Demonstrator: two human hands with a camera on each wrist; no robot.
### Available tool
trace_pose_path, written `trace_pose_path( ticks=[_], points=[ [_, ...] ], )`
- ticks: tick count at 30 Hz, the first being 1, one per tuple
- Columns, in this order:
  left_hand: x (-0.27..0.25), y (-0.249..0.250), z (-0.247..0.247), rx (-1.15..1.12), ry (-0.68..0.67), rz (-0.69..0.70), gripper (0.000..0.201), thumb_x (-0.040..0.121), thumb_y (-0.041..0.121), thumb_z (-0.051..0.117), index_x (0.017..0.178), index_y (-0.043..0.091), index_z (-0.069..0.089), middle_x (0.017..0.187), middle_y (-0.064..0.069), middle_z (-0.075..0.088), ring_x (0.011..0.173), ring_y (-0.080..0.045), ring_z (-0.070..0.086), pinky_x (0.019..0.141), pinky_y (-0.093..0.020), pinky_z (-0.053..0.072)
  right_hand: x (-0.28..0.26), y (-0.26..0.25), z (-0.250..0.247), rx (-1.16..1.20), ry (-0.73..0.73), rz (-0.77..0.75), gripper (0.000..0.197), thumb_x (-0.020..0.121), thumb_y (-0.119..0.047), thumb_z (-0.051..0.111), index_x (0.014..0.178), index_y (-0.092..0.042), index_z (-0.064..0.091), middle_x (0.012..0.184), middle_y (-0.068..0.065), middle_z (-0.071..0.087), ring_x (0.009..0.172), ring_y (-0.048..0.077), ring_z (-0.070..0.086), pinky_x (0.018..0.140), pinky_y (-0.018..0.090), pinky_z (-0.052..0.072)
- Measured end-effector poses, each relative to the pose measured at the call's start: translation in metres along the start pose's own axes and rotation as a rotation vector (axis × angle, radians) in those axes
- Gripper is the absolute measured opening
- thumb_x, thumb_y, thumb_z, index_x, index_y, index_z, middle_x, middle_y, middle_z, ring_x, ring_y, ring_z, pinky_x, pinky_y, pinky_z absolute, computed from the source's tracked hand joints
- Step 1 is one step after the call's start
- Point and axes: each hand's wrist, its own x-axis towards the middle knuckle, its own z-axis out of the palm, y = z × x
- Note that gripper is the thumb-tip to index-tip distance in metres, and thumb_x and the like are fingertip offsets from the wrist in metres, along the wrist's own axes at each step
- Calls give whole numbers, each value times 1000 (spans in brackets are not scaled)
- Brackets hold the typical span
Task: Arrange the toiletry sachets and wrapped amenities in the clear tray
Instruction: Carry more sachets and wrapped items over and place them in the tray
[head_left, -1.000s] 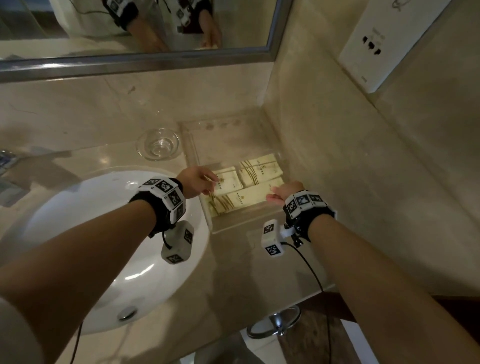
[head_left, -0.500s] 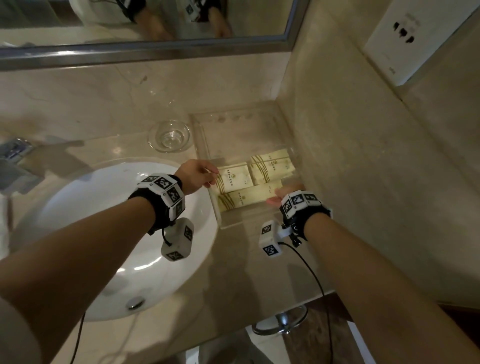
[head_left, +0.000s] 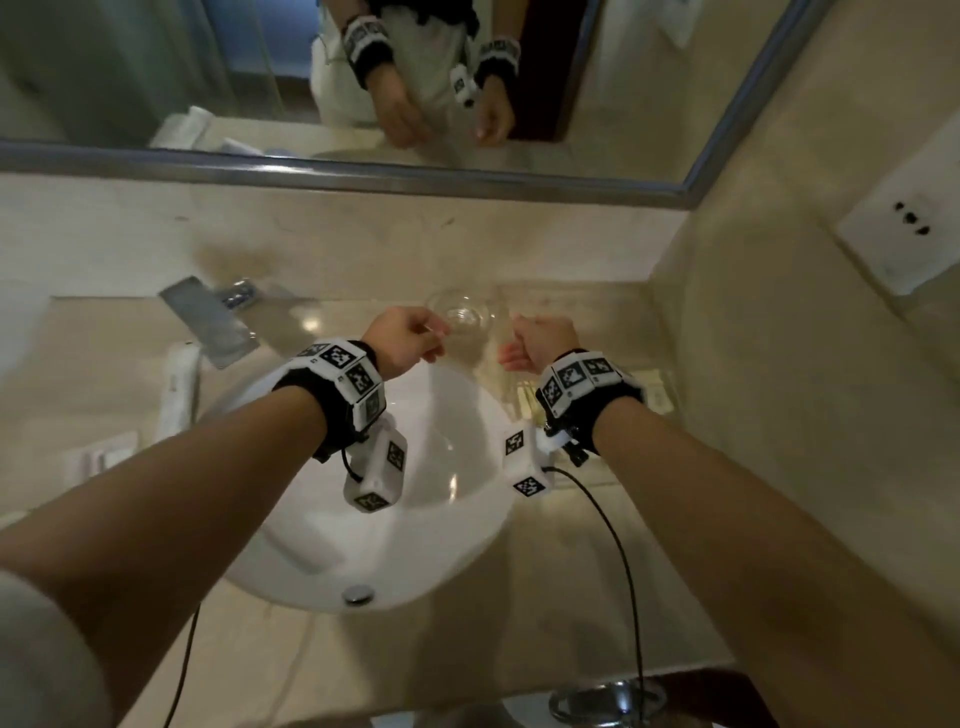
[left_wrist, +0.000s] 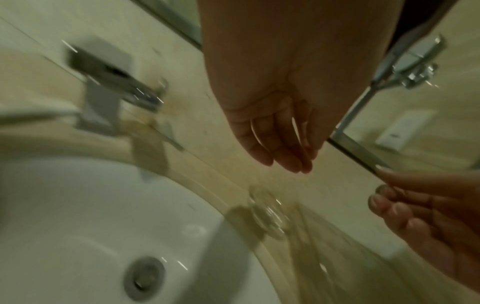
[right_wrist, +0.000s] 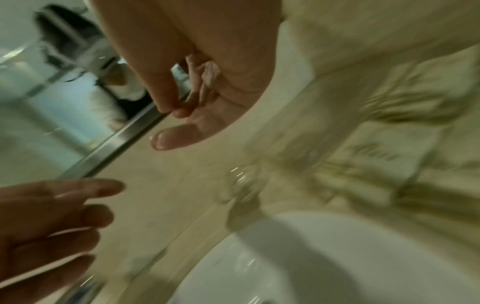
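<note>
The clear tray (head_left: 605, 332) sits in the counter's right corner, largely behind my right wrist. Cream sachets with gold print (head_left: 655, 387) lie flat in it and show blurred in the right wrist view (right_wrist: 389, 133). My left hand (head_left: 410, 338) hovers above the counter near the basin's back rim, its fingers hanging relaxed (left_wrist: 280, 144) and holding nothing. My right hand (head_left: 535, 340) hovers just left of the tray, loosely curled (right_wrist: 197, 102) and holding nothing. Neither hand touches a sachet.
A small glass dish (head_left: 462, 314) stands on the counter between my hands. The white basin (head_left: 363, 545) fills the middle, with the chrome faucet (head_left: 213, 322) at back left. White wrapped items (head_left: 179, 389) lie on the left counter. A mirror and a wall outlet (head_left: 904, 228) stand behind.
Both hands have pulled out of the tray, where they touched the sachets, and now hover left of it by the glass dish. The head view has swung left toward the basin.
</note>
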Motion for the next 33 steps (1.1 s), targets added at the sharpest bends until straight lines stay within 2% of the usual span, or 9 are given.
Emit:
trace_pose_path(
  ticks=[6,9,13,16,18,22,25,29,33],
  points=[
    [-49,-53,-108,-73,263,-65,26,90,2,52,71,18,59,43,12,61,38,8,54,47,-9,43,-37,-33,135,-29,-247,-164,36,94,-22,54,62,-7,45,38,5,53,24,11,48,32,17,41],
    [-83,-85,-159,-47,393,-126,19,88,4,54,75,12,65,54,7,60,37,7,52,47,-8,42,-64,-39,195,-143,-416,-224,34,95,-19,52,63,-7,46,53,12,52,25,8,47,31,16,40],
    [-133,-140,-214,-58,538,-264,27,88,3,51,69,20,59,61,4,61,38,7,54,42,-3,40,-96,-29,272,-355,-596,-209,24,95,-15,52,73,-6,49,57,12,51,24,5,46,31,15,41],
    [-170,-181,-240,-78,593,-373,28,89,0,48,70,17,58,65,0,59,37,8,53,41,-3,39,-103,-11,322,-501,-586,-150,13,93,-16,54,93,-3,55,56,10,55,30,10,51,36,19,44],
    [-187,-201,-246,-82,590,-436,27,89,-1,48,70,16,58,65,0,60,36,9,52,46,-9,43,-99,2,342,-601,-537,-148,20,91,-19,56,101,-1,59,62,10,61,47,18,59,49,27,53],
    [-215,-242,-251,-113,567,-541,30,81,-5,55,66,20,58,58,4,61,37,6,54,49,-13,45,-96,26,374,-788,-396,-160,37,87,-25,61,108,5,59,100,18,70,89,32,69,80,36,57],
    [-226,-261,-249,-128,532,-574,27,81,-2,60,67,21,59,65,0,62,53,-7,59,62,-22,49,-92,41,387,-846,-342,-126,47,89,-25,60,124,3,47,121,16,61,109,31,60,77,30,46],
    [-227,-272,-246,-165,490,-591,23,82,2,61,69,21,58,80,-11,64,65,-18,58,82,-34,50,-82,57,396,-943,-296,-40,71,86,-32,64,138,-3,26,140,12,45,124,25,50,92,29,42],
    [-225,-274,-245,-176,499,-591,24,81,2,60,68,22,58,81,-13,64,72,-24,60,86,-37,52,-84,65,397,-853,-334,-19,57,93,-24,54,142,-6,31,146,11,39,130,27,44,96,33,39]
  ],
)
